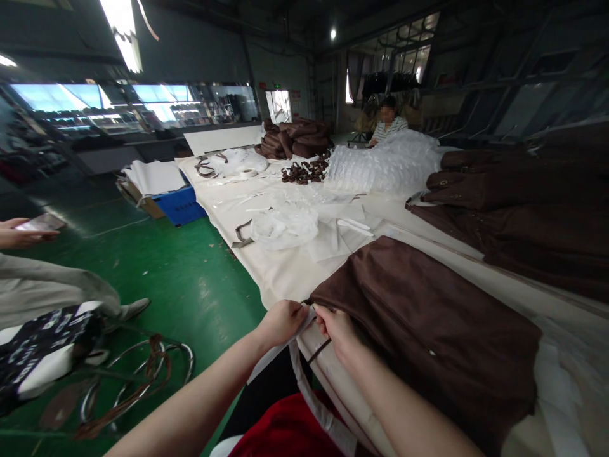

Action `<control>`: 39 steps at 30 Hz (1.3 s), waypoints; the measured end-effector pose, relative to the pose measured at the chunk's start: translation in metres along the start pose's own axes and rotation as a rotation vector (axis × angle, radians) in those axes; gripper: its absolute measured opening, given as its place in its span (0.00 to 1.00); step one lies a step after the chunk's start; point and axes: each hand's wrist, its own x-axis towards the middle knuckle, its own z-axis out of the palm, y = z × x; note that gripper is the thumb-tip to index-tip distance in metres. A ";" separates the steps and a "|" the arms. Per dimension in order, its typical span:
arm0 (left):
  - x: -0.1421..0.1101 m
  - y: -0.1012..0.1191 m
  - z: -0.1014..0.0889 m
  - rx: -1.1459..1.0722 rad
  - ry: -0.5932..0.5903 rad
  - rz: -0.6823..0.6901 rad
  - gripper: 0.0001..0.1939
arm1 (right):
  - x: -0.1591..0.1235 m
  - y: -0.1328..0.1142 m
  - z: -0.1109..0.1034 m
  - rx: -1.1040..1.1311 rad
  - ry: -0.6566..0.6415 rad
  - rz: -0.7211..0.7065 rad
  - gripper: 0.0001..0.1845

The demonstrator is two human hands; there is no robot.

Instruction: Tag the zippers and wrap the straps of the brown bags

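My left hand point(284, 322) and my right hand point(339, 331) meet at the table's near edge, both closed in a pinch. Between them is a thin white strip point(311, 397), which looks like paper or plastic wrapping; its lower length hangs over my lap. The fingers work right at the corner of a dark brown leather-like bag point(428, 311), which lies flat on the table to the right. A narrow dark strap point(320, 351) pokes out below my right hand. The exact spot under the fingertips is hidden.
On the cream-covered table point(228, 209) lie a clear plastic bag point(285, 225), brown straps point(304, 170), a plastic-wrap heap point(385, 165) and more brown bags point(518, 216). A blue crate point(179, 206), a metal-framed stool point(137, 381) and a person holding a phone point(42, 222) are left; another person sits behind.
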 end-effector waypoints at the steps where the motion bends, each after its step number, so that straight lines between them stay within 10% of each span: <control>1: 0.001 0.001 0.000 0.005 0.011 -0.001 0.22 | 0.001 0.000 -0.001 0.004 -0.001 0.001 0.14; 15: 0.013 0.014 0.011 0.127 0.140 -0.109 0.21 | 0.009 0.002 -0.004 -0.045 -0.014 0.185 0.15; 28: 0.002 0.020 0.000 0.248 0.158 0.018 0.12 | 0.009 0.006 -0.004 -0.040 -0.096 0.046 0.17; 39: -0.023 0.021 0.042 0.690 0.243 0.264 0.14 | 0.002 0.003 -0.003 -0.051 -0.103 0.045 0.16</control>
